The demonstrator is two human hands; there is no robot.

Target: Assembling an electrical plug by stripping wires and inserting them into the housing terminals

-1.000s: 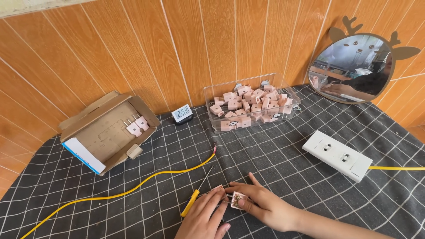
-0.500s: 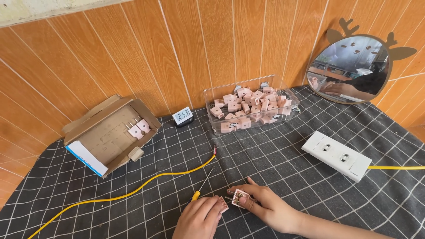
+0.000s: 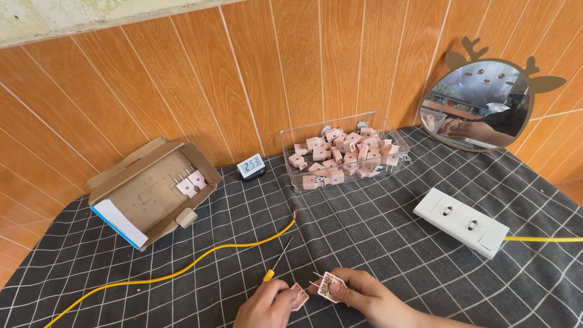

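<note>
- The right hand (image 3: 370, 297) held a pink plug half (image 3: 331, 287) with its metal prongs showing, fingers closed on it at the near edge of the surface (image 3: 376, 231).
- The left hand (image 3: 267, 307) pinched a second pink plug piece (image 3: 299, 297); a yellow-handled screwdriver (image 3: 276, 265) lay against that hand with its thin shaft pointing away, though I could not tell whether the fingers gripped it.
- Compared with half a second earlier, the two hands had drawn apart: then they met over a single piece, now two separate pieces showed, one in each hand. The view had also tipped up slightly, so the hands sat lower in the picture.
- One yellow cable (image 3: 182, 273) ran from the left edge to a bare end just beyond the screwdriver tip, unmoved.
- One white socket strip (image 3: 461, 222) with two outlets lay well to the right, a yellow lead leaving it.
- One clear plastic tray (image 3: 388, 167) farther back held a heap of pink plug parts, too many to count.
- One small digital clock (image 3: 251, 166) stood beside the tray.
- One open cardboard box (image 3: 146, 194) on the left held two pink plugs (image 3: 191, 182).
- One antlered round mirror (image 3: 477, 106) leaned on the wooden wall (image 3: 243, 79).
</note>
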